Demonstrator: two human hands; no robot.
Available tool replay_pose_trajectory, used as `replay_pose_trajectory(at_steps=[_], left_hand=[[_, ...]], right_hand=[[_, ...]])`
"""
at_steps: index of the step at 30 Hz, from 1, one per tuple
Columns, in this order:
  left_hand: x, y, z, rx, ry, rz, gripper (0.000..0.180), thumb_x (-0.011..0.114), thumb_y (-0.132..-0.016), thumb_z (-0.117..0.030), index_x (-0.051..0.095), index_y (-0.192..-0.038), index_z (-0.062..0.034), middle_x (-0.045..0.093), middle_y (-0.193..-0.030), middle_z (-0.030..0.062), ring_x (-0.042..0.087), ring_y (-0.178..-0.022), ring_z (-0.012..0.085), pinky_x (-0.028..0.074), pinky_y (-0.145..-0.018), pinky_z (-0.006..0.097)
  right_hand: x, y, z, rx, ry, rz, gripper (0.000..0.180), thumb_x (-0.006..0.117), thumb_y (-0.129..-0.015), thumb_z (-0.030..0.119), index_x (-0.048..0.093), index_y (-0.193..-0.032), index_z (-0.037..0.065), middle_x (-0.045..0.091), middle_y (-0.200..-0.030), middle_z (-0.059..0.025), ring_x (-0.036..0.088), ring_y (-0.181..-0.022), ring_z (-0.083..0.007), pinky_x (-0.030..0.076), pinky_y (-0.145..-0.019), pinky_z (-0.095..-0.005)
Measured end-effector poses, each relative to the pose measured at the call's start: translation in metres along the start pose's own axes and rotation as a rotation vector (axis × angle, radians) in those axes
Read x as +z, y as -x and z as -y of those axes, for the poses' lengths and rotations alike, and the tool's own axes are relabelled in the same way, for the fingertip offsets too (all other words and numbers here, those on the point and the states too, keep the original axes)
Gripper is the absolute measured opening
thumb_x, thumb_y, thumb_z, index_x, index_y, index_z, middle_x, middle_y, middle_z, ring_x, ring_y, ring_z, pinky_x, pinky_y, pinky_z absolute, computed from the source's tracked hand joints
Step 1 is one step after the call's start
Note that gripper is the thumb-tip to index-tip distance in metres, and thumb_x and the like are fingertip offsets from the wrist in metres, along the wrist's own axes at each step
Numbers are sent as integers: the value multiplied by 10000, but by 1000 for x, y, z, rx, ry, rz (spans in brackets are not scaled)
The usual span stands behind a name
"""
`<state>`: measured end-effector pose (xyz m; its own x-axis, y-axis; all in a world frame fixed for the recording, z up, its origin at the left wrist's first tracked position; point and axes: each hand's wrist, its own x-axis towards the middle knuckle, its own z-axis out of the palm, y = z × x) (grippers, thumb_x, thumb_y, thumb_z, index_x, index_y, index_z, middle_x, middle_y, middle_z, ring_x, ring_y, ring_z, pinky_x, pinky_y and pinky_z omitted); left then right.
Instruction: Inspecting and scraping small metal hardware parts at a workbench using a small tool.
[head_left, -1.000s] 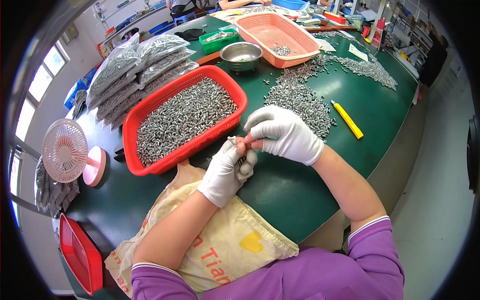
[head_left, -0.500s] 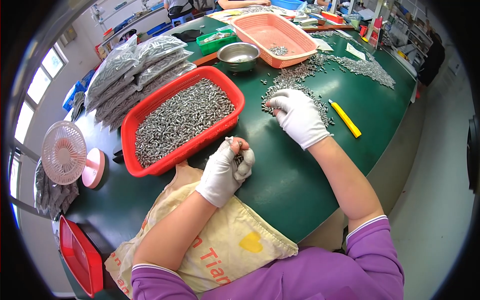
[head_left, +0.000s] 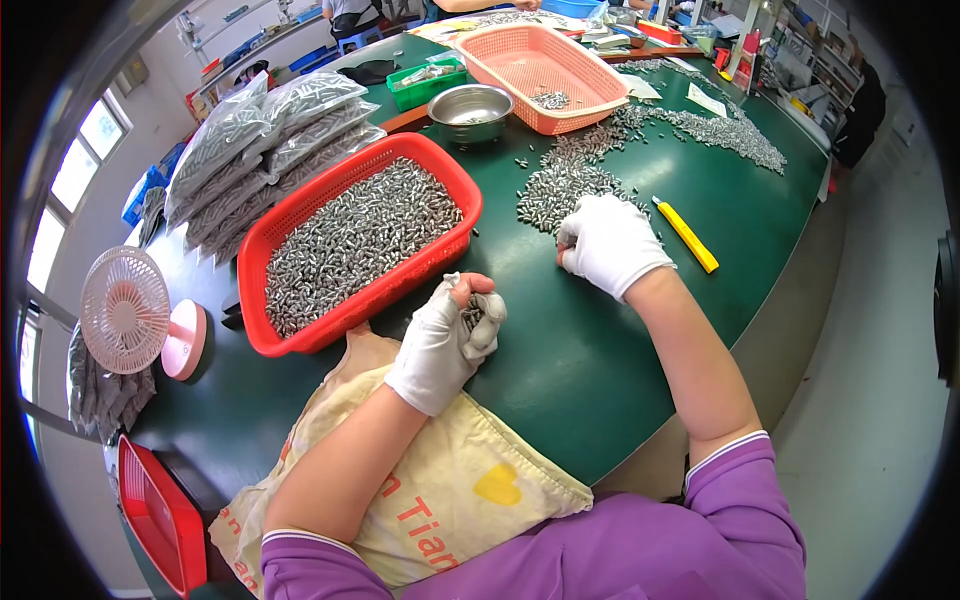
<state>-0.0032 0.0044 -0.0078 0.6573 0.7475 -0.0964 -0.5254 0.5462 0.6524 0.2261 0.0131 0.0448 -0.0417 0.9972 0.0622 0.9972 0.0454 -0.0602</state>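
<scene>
My left hand, in a white glove with bare fingertips showing, is curled round several small metal pins beside the front corner of a red plastic basket. A heap of similar silvery pins fills that basket. At the near edge of a loose pile of pins on the green table, my right hand, also gloved in white, is bent down with its fingers drawn together. Its palm side is hidden, so what the fingers hold cannot be made out.
A yellow cutter knife lies right of my right hand. Beyond the pile are a pink basket, a steel bowl and a green box. Filled plastic bags are stacked at left, behind a pink fan. People sit at the far end.
My right hand has drawn back toward me and slightly right, from over the pile to its near edge, its fingers now tucked under. My left hand stays nearly in place, still curled round pins.
</scene>
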Motion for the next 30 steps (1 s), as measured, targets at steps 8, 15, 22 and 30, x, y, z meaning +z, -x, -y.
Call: replay_pose_trajectory(at_steps=[8, 15, 22, 30], left_hand=[[3, 0, 0, -1, -65, -19, 192, 586, -928, -305, 566, -1019, -137, 550, -785, 16, 413, -556, 89, 315, -496, 217], [8, 3, -1, 2, -106, -1, 191, 623, -912, -273, 517, -997, -139, 555, -796, 16, 421, -580, 79, 318, -509, 198], [16, 6, -2, -30, -204, -41, 223, 643, -901, -304, 496, -986, -159, 508, -763, -16, 394, -581, 59, 312, -526, 184], [15, 6, -1, -26, -202, -49, 172, 615, -924, -267, 500, -981, -153, 533, -781, -13, 423, -600, 59, 340, -545, 172]], right_hand=[[13, -1, 5, -131, -64, -187, 118, 688, -747, 231, 715, -773, 119, 620, -834, -107, 609, -867, -278, 496, -761, -391], [11, 0, 21, -503, -855, -151, 152, 754, -749, 133, 648, -828, 59, 583, -850, -47, 579, -862, -201, 472, -781, -315], [11, 1, 24, -667, -899, -193, 170, 777, -718, 124, 655, -826, 75, 581, -864, -51, 584, -836, -209, 478, -764, -319], [17, -1, 26, -630, -958, -207, 157, 742, -773, 122, 617, -846, 61, 580, -843, -50, 574, -788, -189, 475, -750, -314]])
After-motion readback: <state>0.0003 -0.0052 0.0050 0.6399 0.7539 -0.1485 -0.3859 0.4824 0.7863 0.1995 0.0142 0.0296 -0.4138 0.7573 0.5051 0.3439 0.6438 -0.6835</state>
